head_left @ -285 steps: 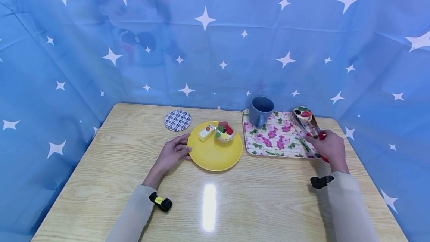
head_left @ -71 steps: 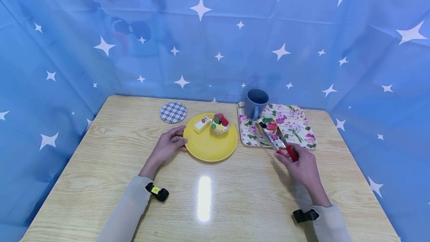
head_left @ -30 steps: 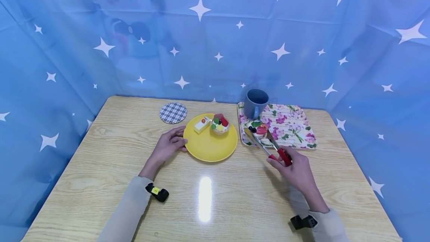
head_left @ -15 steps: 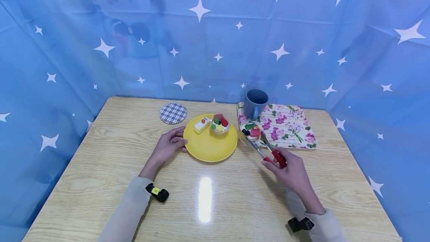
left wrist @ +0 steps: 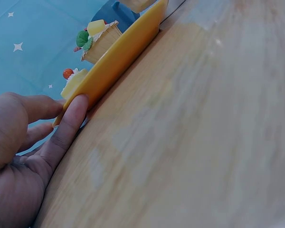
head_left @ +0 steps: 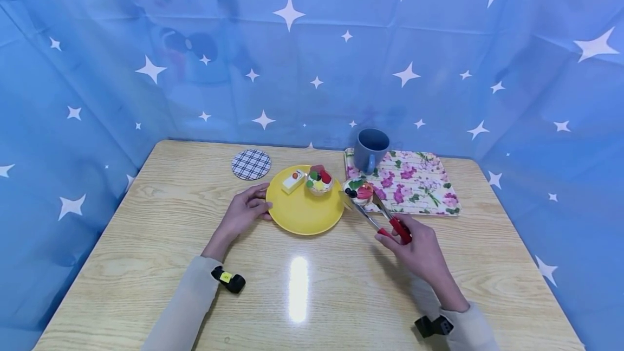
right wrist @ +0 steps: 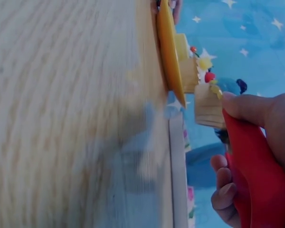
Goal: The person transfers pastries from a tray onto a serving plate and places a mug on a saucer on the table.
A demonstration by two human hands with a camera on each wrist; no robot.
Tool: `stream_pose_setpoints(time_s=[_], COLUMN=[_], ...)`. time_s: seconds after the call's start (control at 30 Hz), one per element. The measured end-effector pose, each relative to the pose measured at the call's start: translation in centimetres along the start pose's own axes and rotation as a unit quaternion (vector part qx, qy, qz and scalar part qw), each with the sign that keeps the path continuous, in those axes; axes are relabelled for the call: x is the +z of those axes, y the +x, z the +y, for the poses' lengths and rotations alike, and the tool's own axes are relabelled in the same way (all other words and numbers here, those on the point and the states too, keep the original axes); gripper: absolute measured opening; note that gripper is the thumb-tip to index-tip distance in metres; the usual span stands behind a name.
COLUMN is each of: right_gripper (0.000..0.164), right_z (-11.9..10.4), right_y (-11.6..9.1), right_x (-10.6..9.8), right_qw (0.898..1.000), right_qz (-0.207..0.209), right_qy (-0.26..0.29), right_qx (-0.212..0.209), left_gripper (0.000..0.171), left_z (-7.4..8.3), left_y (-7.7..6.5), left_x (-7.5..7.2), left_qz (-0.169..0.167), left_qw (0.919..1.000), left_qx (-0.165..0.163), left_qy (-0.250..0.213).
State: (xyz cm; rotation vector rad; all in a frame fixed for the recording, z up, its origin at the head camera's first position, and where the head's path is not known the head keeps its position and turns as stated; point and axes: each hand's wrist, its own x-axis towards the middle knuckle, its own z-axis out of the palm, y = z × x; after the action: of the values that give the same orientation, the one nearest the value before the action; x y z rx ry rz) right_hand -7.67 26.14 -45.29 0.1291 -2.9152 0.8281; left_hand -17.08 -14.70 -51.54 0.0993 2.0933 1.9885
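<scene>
My right hand (head_left: 420, 248) grips the red-handled tongs (head_left: 401, 231), and the trouble I'd expect starts there: if I ease my squeeze, the fruit tart (head_left: 358, 192) between the arms could drop, and if I squeeze harder or twist, it could roll out sideways. My left hand (head_left: 242, 211) pinches the rim of the yellow plate (head_left: 304, 218) between thumb and fingers; pressing down or lifting there might tip it and set the cake slice (head_left: 293, 182) and the fruit cup (head_left: 319, 182) sliding. Coming across too low, the tongs' tip could catch the plate's right rim or nudge that cup; swinging wide beyond, I might clip the blue mug (head_left: 368, 150)

As for the tart, it lies ahead of my right hand and to its left, raised near the front left corner of the flowered tray (head_left: 424, 177), just beside the plate, which is between it and my left hand
</scene>
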Motion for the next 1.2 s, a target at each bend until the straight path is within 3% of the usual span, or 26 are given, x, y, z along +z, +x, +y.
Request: stream_pose_setpoints(time_s=[1.2], right_gripper=[0.06], right_z=[-3.1], right_y=[0.6], right_x=[1.6], right_qw=[0.998], right_qz=[-0.043], right_qy=[0.016], right_qx=[-0.034], left_gripper=[0.057], left_z=[-0.1], left_y=[0.0], left_x=[-0.1], left_qz=[-0.001], left_qw=[1.0], left_qx=[0.007], left_qy=[0.005])
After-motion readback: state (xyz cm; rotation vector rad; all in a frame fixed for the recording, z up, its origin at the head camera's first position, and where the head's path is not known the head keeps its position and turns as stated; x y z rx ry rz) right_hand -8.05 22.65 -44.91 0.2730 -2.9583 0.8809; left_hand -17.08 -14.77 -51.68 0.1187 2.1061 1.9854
